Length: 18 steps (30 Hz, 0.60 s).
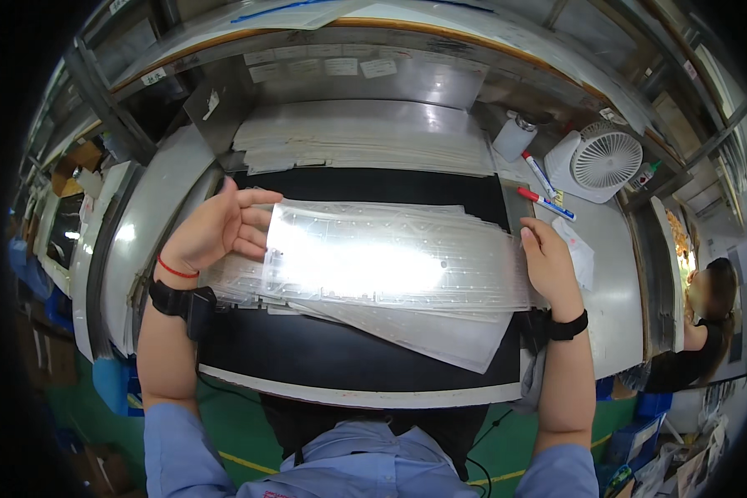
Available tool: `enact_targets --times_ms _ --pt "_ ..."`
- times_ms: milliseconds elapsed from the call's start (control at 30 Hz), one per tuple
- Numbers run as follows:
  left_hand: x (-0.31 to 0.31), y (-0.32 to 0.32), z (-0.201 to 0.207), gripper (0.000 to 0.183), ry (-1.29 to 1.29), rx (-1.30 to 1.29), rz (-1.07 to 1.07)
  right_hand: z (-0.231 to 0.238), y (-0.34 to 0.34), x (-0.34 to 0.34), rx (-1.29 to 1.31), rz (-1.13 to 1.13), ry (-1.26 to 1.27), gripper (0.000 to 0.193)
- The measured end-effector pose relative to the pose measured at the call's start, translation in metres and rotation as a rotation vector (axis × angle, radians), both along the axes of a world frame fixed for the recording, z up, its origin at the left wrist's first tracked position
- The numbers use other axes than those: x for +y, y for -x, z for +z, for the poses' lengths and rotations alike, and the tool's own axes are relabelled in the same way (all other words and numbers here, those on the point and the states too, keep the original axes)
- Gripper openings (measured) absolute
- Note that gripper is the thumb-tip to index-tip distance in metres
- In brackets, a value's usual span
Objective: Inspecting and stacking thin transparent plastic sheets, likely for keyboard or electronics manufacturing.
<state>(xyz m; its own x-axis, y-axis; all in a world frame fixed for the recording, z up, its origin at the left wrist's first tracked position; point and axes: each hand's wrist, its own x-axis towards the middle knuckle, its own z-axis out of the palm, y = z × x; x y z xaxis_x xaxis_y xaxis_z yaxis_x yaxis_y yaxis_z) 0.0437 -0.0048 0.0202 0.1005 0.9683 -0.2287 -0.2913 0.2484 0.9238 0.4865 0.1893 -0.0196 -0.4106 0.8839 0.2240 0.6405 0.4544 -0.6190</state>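
Observation:
A thin, shiny silvery sheet with rows of small marks lies on top of a loose stack of similar sheets, strong glare across its left half. My left hand is at its left edge, fingers spread and fingertips meeting the edge. At the right end of the stack is my right hand, fingers extended along the edge and partly hidden. Beneath, a slanted sheet sticks out toward me. All of these rest on a black work mat.
Behind the mat lies a wide pile of metal-looking sheets. To the right are a white fan, a white bottle and red-capped markers. A shelf edge spans above. Another person is at far right.

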Motion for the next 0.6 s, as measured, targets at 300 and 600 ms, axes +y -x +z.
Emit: enact_targets --times_ms 300,600 --pt "-0.005 -0.001 -0.003 0.038 0.009 0.299 -0.154 -0.01 -0.008 0.008 0.015 -0.053 -0.065 0.03" --pt "0.005 0.048 -0.024 0.016 -0.063 0.384 0.304 -0.012 -0.005 0.011 0.262 -0.042 0.222 0.03"
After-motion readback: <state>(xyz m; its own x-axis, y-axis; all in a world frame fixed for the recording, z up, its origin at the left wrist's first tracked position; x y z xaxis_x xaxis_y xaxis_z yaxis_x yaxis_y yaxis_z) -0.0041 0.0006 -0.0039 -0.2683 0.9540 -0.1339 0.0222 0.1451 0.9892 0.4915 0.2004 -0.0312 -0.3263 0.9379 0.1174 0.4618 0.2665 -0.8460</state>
